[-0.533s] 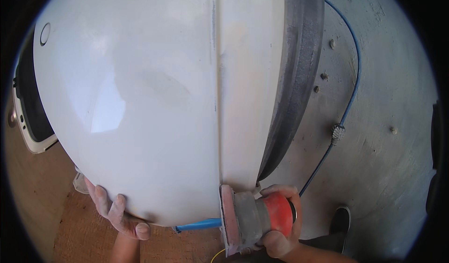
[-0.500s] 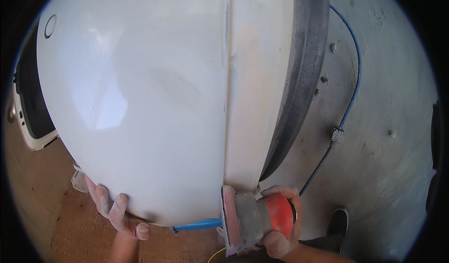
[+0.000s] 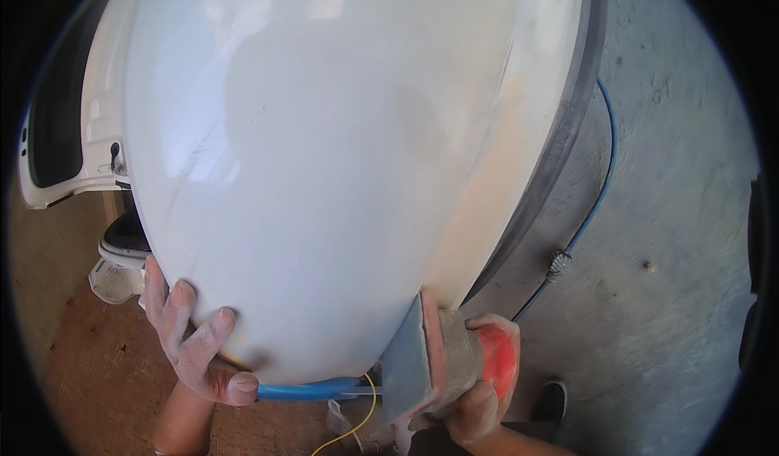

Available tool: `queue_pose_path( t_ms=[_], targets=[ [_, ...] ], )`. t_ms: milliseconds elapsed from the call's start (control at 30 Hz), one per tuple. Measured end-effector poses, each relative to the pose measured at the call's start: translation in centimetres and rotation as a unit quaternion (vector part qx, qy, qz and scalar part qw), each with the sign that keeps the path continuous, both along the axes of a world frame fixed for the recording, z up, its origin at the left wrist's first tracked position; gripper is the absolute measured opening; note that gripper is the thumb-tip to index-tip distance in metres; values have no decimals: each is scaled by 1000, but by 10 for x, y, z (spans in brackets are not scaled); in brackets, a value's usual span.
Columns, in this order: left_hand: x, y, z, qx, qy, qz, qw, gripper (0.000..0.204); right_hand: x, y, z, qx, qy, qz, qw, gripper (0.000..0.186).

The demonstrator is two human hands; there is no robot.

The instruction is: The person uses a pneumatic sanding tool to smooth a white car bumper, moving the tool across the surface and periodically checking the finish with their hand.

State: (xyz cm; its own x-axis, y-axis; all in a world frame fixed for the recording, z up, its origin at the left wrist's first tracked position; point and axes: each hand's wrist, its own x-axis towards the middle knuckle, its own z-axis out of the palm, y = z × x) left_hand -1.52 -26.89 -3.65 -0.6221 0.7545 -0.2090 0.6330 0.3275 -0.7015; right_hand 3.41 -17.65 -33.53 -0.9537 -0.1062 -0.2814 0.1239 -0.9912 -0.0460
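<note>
A large white car body panel [image 3: 324, 180], glossy and curved, fills the middle of the view. Along its right side runs a dull beige strip [image 3: 475, 192], with a dark grey trim [image 3: 531, 188] beyond. My right hand [image 3: 484, 407], dusty, is wrapped round the red body of a sander [image 3: 458, 359]. The sander stands on edge at the panel's near right corner, its flat grey sanding face turned left; contact with the panel cannot be made out. At the near left edge, my left hand [image 3: 191, 338] rests against the panel with dusty fingers spread.
A blue tube [image 3: 308, 390] lies under the panel's near edge, beside a thin yellow cable [image 3: 361, 423]. On the grey floor at right are a blue hose [image 3: 604, 180] with a metal coupling [image 3: 560, 265] and a shoe [image 3: 550, 401]. White vehicle parts [image 3: 101, 131] stand at left.
The view has shifted, and the panel appears tilted. The sander has turned, showing more of its grey face. My left hand stays at the panel's edge.
</note>
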Motion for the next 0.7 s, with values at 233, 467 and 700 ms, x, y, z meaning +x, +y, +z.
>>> queue_pose_path(
  t_ms=[233,467,700],
  targets=[
    [3,-7,-3,39,13,13,999,64,-15,17,2,5,-3,-16,1000,88],
    [0,-9,-4,43,16,9,999,64,-42,31,-1,8,15,-59,998,70],
    [2,-9,-4,49,17,16,999,63,-58,49,-2,-3,24,-56,998,56]
  ],
)
